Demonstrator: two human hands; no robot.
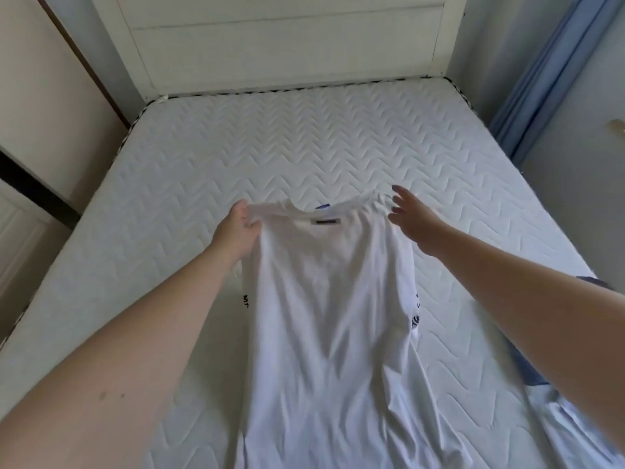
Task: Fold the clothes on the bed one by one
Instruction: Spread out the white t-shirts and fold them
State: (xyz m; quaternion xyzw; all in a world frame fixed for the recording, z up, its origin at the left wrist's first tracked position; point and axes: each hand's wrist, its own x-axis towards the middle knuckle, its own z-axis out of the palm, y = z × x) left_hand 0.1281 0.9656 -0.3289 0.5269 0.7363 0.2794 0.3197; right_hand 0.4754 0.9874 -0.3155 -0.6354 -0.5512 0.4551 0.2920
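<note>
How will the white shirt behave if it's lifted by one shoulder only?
Probably floppy: the shirt already drapes in soft folds from the left hand pinching its shoulder. Likely light, since that pinch holds it up. The far shoulder would likely sag, as the open right hand is not gripping it.

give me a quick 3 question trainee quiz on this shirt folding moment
1. True or false: the left hand grips the white shirt at a shoulder.
2. The right hand is: A) clenched on a sleeve B) open, fingers spread, by the collar C) flat on the headboard.
3. What small dark item sits inside the neckline?

Key: 1 true. 2 B. 3 the label.
</note>
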